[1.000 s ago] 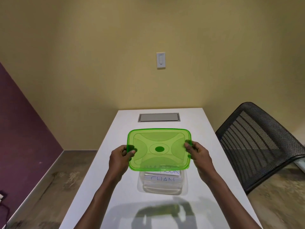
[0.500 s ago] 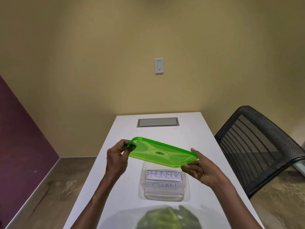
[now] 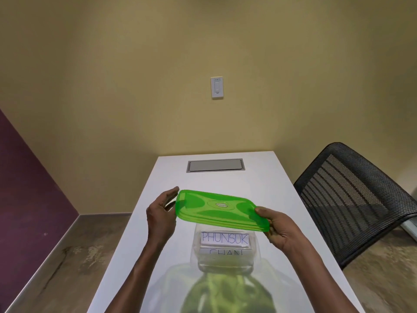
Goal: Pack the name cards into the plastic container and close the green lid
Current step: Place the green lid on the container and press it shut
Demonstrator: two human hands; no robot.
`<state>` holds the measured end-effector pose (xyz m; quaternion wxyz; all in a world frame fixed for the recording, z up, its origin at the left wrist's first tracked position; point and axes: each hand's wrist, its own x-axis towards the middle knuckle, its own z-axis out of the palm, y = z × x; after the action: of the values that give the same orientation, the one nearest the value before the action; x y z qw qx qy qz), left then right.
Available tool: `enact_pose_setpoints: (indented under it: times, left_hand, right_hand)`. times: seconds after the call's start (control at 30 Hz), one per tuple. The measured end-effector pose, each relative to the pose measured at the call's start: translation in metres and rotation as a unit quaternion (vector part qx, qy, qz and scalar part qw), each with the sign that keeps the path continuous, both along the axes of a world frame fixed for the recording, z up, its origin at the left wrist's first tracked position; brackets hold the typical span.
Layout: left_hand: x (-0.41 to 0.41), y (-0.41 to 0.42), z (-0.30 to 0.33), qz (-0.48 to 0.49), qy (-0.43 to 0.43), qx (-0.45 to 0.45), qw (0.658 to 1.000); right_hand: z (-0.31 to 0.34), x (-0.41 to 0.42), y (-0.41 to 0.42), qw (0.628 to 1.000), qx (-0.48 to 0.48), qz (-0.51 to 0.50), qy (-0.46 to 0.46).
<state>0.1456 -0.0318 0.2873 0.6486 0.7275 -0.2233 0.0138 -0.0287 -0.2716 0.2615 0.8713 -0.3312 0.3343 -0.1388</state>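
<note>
A translucent green lid [image 3: 220,210] hovers nearly flat above the clear plastic container [image 3: 224,264], tilted down toward the right. My left hand [image 3: 161,214] holds its left edge and my right hand [image 3: 278,227] pinches its near right corner. The container stands on the white table [image 3: 293,222] with white name cards [image 3: 225,239] inside. The top card reads PHUNSUK and the one in front reads CHAN. The lid hides the container's far rim.
A grey cable hatch [image 3: 215,165] is set into the table's far end. A black mesh chair [image 3: 354,199] stands close to the table's right side. A yellow wall with a switch plate [image 3: 217,87] lies beyond, and a purple wall at the left.
The lid has tipped from facing me to nearly flat above the container. My right hand has moved from the lid's right edge to its near right corner. The cards have come into sight.
</note>
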Motion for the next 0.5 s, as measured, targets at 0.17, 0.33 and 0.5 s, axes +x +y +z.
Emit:
enact_pose_setpoints:
  times: [0.17,0.33,0.5]
  left_hand:
    - [0.010,0.000,-0.019,-0.002,0.213,-0.044,0.976]
    - [0.013,-0.001,-0.028,-0.081,0.297,-0.039,0.951]
    - [0.019,-0.006,-0.050,-0.063,0.263,0.011,0.963]
  right_hand:
    - [-0.008,0.000,-0.008,0.997,-0.068,-0.027,-0.011]
    - [-0.018,0.000,-0.011,0.994,-0.102,-0.037,-0.011]
    - [-0.028,0.005,-0.005,0.981,-0.186,-0.045,0.026]
